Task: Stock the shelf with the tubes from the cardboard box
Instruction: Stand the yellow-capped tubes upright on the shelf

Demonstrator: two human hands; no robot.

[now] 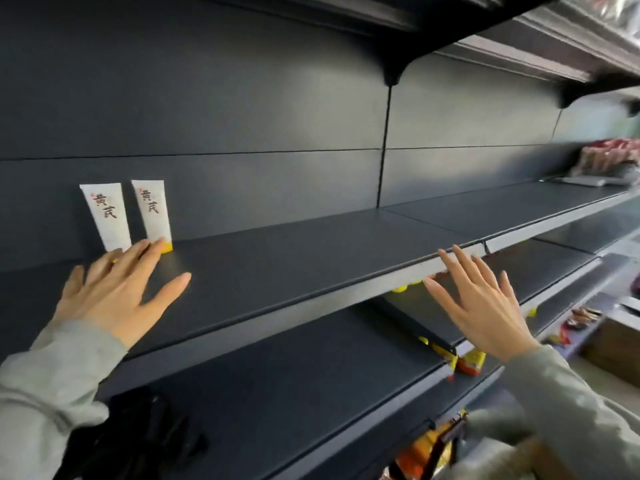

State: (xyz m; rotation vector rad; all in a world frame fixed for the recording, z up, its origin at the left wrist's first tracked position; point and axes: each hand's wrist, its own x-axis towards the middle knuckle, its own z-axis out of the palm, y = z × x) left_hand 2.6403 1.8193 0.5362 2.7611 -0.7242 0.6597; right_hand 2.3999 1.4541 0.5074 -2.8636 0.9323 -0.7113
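1. Both hands empty, fingers straight and spread. Left hand [114,292] lies palm-down on the shelf [294,258], its fingertips at the bases of the tubes. Right hand [485,303] is well right of the tubes, palm down at the shelf's front edge; can't tell if it touches.
2. Two white tubes, left tube [105,216] and right tube [152,211], stand just beside each other, cap-down and labels outward. Only the right one's yellow cap [167,247] shows.
3. Both tubes sit close to the back panel [242,116], tilted a little. Cap-down gives a flat foot, and the panel probably stops them tipping.
4. Left fingertips overlap the caps, likely steadying or squaring the pair. Contact looks probable but isn't certain.
5. Right of the tubes the shelf runs bare a long way, so most stocking looks left to do.
6. Far right of the tubes, on the same level: red packets [609,157], blurred.
7. Below and right of the tubes: lower shelf [277,393] with yellow-orange packets [471,362].
8. Cardboard box not clearly identifiable.
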